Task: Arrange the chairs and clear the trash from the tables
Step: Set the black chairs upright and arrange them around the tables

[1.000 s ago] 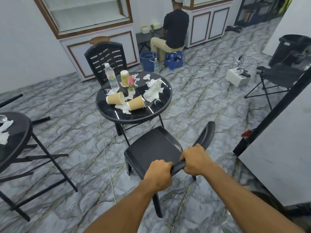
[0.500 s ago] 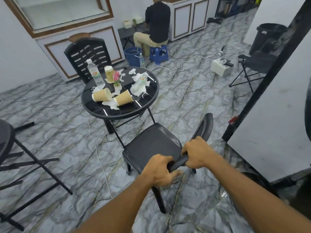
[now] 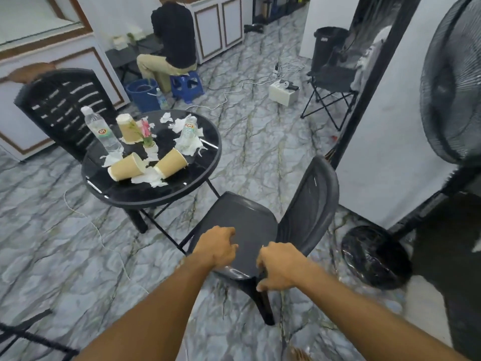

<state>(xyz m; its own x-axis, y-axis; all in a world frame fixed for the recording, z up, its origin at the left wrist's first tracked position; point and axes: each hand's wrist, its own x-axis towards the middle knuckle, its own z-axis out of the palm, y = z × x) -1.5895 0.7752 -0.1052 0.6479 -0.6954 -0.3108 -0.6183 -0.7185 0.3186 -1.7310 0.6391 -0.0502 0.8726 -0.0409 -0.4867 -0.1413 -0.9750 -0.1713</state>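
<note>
Both clear water bottles on the tabletop (image 3: pixel 187 181) carry a round orange-and-green logo, but its lettering is too blurred to read. One bottle (image 3: pixel 102 131) stands upright near the far left edge. The other bottle (image 3: pixel 188 129) sits among crumpled tissue on the right side. No other writing is legible.

The tabletop is round, black and glossy, on thin dark legs over a grey marble floor (image 3: pixel 78 251) with dark and yellowish veins. White cabinets (image 3: pixel 218 24) with brown trim line the far wall.

On the tabletop there are three tan paper cups (image 3: pixel 127 166): two lie on their sides near the front, and one upside-down cup (image 3: pixel 128 127) stands at the back. Between them is a single small pot with a pink flower (image 3: pixel 148 134). Several white tissue scraps (image 3: pixel 149 178) are scattered around them.

Two black plastic chairs are in view. A slatted chair (image 3: pixel 59 105) stands behind the table. The nearer chair (image 3: pixel 244 220) stands just beside the table's front, with its backrest to the right. The person's right hand (image 3: pixel 282 269) grips the near corner of its seat, above a leg. The left hand (image 3: pixel 217 247) lies curled at the seat's near edge, and it is unclear whether it actually clasps the seat.

Further back, a person (image 3: pixel 174 35) sits on a blue stool (image 3: pixel 186 83) beside a blue bucket (image 3: pixel 143 93). To the right are a folding chair (image 3: pixel 330 82), a black bin (image 3: pixel 328 45) and a standing fan (image 3: pixel 453 87).
</note>
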